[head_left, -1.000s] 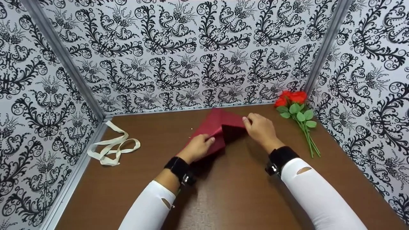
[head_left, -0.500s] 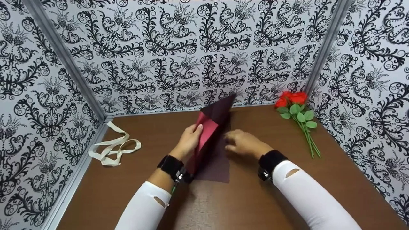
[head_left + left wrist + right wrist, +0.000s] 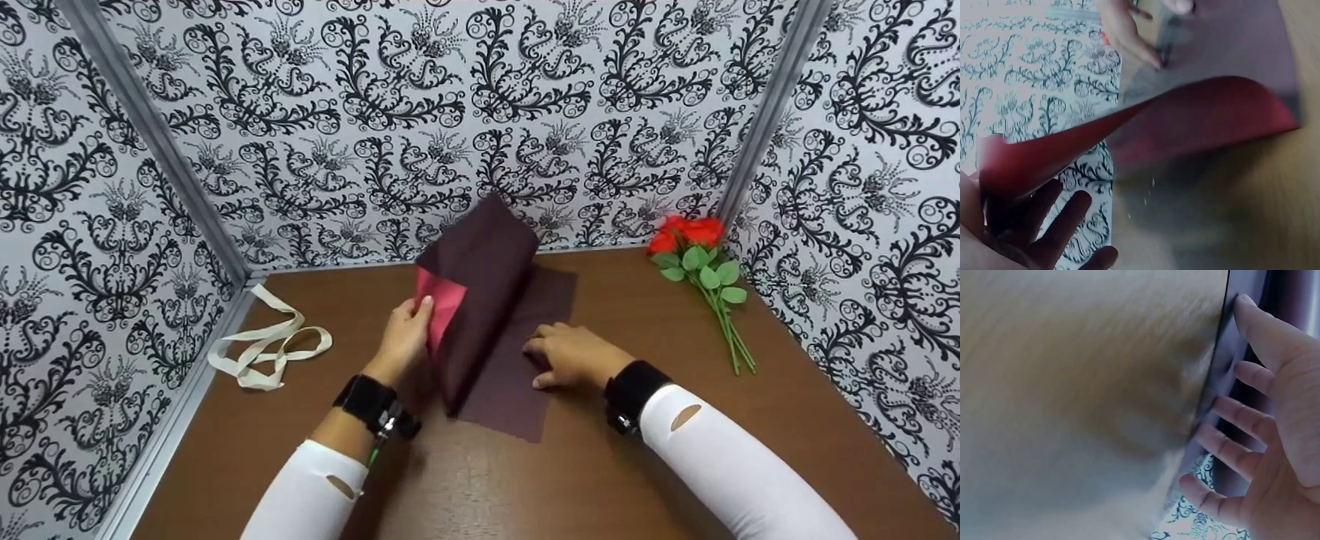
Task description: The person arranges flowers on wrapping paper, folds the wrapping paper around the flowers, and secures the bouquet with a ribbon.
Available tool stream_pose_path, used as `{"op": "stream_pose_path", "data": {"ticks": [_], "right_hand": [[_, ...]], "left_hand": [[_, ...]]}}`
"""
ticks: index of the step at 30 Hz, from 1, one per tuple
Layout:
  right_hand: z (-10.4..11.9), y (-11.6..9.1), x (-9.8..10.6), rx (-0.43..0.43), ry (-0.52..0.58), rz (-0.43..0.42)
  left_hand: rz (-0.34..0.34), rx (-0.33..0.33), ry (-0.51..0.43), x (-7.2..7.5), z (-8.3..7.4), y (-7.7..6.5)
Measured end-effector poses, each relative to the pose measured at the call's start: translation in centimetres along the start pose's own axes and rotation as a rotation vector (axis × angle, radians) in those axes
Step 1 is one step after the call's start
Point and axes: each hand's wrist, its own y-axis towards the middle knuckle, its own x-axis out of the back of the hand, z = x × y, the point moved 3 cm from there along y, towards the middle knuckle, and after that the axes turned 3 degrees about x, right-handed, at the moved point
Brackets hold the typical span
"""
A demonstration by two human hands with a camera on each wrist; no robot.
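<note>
A sheet of wrapping paper, dark maroon on one face and red on the other, is partly lifted off the brown table. My left hand pinches its left edge, where a red corner is folded over; in the left wrist view the raised part curves away from the thumb. The right part of the sheet lies flat, and my right hand rests over it with fingers spread. In the right wrist view the right fingers are slightly bent along the paper's edge and grip nothing.
A cream ribbon lies loosely looped at the table's left side. Red roses with green stems lie at the back right. Patterned panels wall in the back and both sides of the table.
My left hand has moved left, peeling the paper up and over so its dark face shows. The right hand has let go of the far right edge and come down onto the flat part.
</note>
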Motion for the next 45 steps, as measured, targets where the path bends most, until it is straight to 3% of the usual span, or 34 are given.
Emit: {"op": "stream_pose_path", "data": {"ticks": [7,13,18,24,27,31,34,36,38,40,43,45], "right_hand": [[-0.6,-0.9,0.2,-0.059,-0.078,0.073],[0.1,-1.5,0.8,-0.033,-0.076,0.057],[1.0,-1.5,0.5,-0.027,-0.044,0.082],[2.2,-1.7,0.2,0.001,-0.114,0.112],[2.7,-1.9,0.3,0.016,-0.139,0.102],[3.0,-2.1,0.4,0.028,-0.16,0.096],[3.4,-2.1,0.6,0.034,-0.158,0.104],[3.6,-2.2,0.7,0.034,-0.152,0.109],[3.9,-2.3,0.8,0.035,-0.149,0.111],[4.0,-2.4,0.9,0.035,-0.153,0.112],[4.3,-2.5,1.0,0.044,-0.148,0.114],[4.3,-2.5,1.1,0.053,-0.141,0.111]], "left_hand": [[-0.028,0.082,0.154,2.6,3.3,0.6],[-0.012,0.13,0.186,4.3,5.1,0.9],[0.007,0.193,0.172,4.6,5.8,1.1],[-0.022,0.189,0.304,4.7,6.0,2.0],[-0.081,0.173,0.321,4.8,5.8,2.3],[-0.241,0.106,0.342,4.7,4.8,2.1],[-0.371,0.004,0.386,4.5,3.7,1.8],[-0.385,-0.091,0.438,4.1,2.9,1.7],[-0.32,-0.18,0.522,3.4,2.4,1.7],[-0.171,-0.223,0.604,2.5,2.3,1.7],[0.072,-0.22,0.718,1.3,2.9,1.3],[0.192,-0.187,0.776,0.9,3.4,1.0]]}}
